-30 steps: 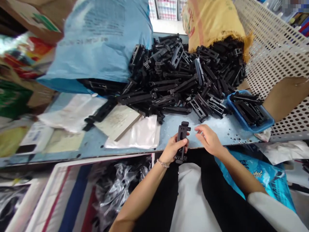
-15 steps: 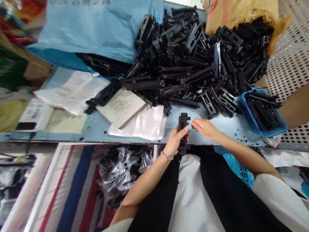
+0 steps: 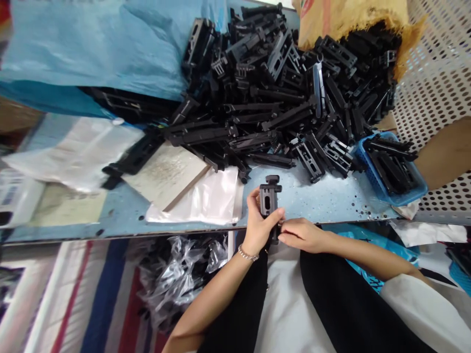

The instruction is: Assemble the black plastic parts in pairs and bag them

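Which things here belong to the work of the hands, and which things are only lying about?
In the work: left hand holding a black plastic part; right hand; pile of black plastic parts; blue basket.
Lying about: blue sack; clear plastic bag; pale board.

Centre of the clock at the hands. Directly at 12 o'clock, the black plastic holder [image 3: 267,196] gripped in the left hand [image 3: 259,228], with the right hand [image 3: 303,235] just beside it. Open passage toward 1 o'clock across the speckled blue tabletop [image 3: 324,203], then blocked by the heap of black plastic parts [image 3: 272,108]. At 2 o'clock, the blue plastic tray [image 3: 390,171] in the way, backed by a perforated white panel [image 3: 437,98]. Toward 9 o'clock, only a flat plastic bag [image 3: 195,198] and pale board [image 3: 165,176], low enough to pass over. At 11 o'clock, a bulky blue sack [image 3: 88,49] behind them.
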A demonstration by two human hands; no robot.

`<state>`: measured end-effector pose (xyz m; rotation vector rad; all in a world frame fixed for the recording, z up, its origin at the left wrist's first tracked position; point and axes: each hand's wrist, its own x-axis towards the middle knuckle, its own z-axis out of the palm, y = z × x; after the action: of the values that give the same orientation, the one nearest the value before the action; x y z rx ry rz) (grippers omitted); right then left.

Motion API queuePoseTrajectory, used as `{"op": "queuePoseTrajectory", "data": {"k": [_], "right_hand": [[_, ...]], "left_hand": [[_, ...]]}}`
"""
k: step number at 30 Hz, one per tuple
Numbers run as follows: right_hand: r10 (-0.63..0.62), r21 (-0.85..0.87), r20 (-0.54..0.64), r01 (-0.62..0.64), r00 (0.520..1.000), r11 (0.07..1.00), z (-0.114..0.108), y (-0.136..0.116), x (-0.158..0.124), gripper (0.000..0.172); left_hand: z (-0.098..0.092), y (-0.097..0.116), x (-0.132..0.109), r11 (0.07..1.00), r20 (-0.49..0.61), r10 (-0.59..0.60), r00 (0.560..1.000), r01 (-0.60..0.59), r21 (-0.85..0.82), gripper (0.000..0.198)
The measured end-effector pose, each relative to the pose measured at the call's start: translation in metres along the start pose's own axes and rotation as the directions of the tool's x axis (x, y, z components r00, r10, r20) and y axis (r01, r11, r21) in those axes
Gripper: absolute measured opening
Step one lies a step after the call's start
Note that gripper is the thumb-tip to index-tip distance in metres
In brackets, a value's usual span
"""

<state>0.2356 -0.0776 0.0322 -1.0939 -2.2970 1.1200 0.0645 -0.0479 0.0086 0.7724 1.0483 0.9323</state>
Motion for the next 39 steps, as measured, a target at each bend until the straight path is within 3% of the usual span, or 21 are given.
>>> {"op": "queuePoseTrajectory", "data": {"k": [1,3,5,7,9,11,14,16,19,22,24,25,27,29,31,33,35,37,39], "right_hand": [[0.057,0.007,-0.031,-0.057,0.998,0.998,-0.008,0.003,0.002,0.037],[0.171,-0.126,-0.258,-0.208,0.951,0.970,-0.027,0.015,0.009,0.034],[0.208,-0.278,-0.558,-0.418,0.803,0.865,-0.048,0.037,0.018,0.037],[0.213,-0.321,-0.699,-0.565,0.683,0.760,-0.065,0.062,0.026,0.051],[0.252,-0.281,-0.721,-0.605,0.645,0.745,-0.076,0.084,0.029,0.053],[0.308,-0.152,-0.715,-0.570,0.628,0.808,-0.083,0.095,0.026,0.048],[0.460,0.262,-0.658,-0.392,0.597,0.882,-0.079,0.091,0.014,0.045],[0.565,0.542,-0.548,-0.254,0.617,0.801,-0.066,0.077,0.006,0.049],[0.569,0.677,-0.425,-0.170,0.704,0.716,-0.038,0.047,0.000,0.052],[0.476,0.580,-0.402,-0.185,0.782,0.793,-0.022,0.022,0.001,0.045],[0.369,0.349,-0.494,-0.209,0.787,0.914,-0.027,0.014,0.003,0.040],[0.288,0.180,-0.553,-0.225,0.782,0.958,-0.034,0.013,0.005,0.039],[0.113,-0.146,-0.613,-0.253,0.782,0.956,-0.051,0.015,0.009,0.035],[-0.014,-0.373,-0.544,-0.227,0.839,0.900,-0.066,0.021,0.013,0.031],[-0.076,-0.478,-0.428,-0.154,0.901,0.865,-0.075,0.028,0.018,0.032],[-0.087,-0.438,-0.359,-0.085,0.929,0.895,-0.075,0.032,0.023,0.036],[-0.011,-0.242,-0.361,-0.083,0.932,0.967,-0.068,0.033,0.027,0.041],[0.124,0.012,-0.344,-0.127,0.931,0.992,-0.057,0.029,0.029,0.048],[0.180,0.118,-0.274,-0.152,0.945,0.981,-0.044,0.020,0.028,0.051]], "left_hand": [[-0.004,-0.008,0.005,0.997,-0.027,0.051,0.998,-0.050,0.058,0.067],[-0.011,-0.022,0.017,0.948,-0.057,0.194,0.979,-0.172,0.267,0.052],[-0.019,-0.035,0.032,0.801,-0.039,0.357,0.933,-0.285,0.527,0.042],[-0.025,-0.042,0.045,0.610,0.024,0.487,0.873,-0.360,0.707,0.041],[-0.030,-0.045,0.056,0.479,0.084,0.552,0.830,-0.398,0.782,0.043],[-0.031,-0.044,0.064,0.409,0.129,0.577,0.807,-0.422,0.809,0.044],[-0.025,-0.036,0.067,0.390,0.133,0.574,0.808,-0.412,0.824,0.042],[-0.014,-0.028,0.062,0.433,0.098,0.563,0.821,-0.394,0.811,0.041],[0.005,-0.012,0.047,0.645,0.123,0.490,0.863,-0.454,0.614,0.053],[0.021,0.008,0.031,0.903,0.152,0.318,0.936,-0.348,0.253,0.059],[0.026,0.021,0.022,0.971,0.134,0.189,0.973,-0.206,0.123,0.059],[0.026,0.027,0.019,0.985,0.136,0.132,0.982,-0.146,0.095,0.060],[0.025,0.037,0.013,0.995,0.160,0.053,0.986,-0.065,0.073,0.063],[0.023,0.042,0.007,0.997,0.177,0.019,0.984,-0.033,0.074,0.067],[0.021,0.041,0.002,0.989,0.186,0.030,0.982,-0.056,0.139,0.070],[0.019,0.036,0.000,0.961,0.193,0.074,0.979,-0.121,0.249,0.070],[0.017,0.031,0.000,0.920,0.181,0.146,0.972,-0.201,0.336,0.071],[0.013,0.030,0.003,0.910,0.147,0.194,0.970,-0.233,0.343,0.072],[0.008,0.033,0.008,0.941,0.076,0.194,0.978,-0.207,0.269,0.071]]}}
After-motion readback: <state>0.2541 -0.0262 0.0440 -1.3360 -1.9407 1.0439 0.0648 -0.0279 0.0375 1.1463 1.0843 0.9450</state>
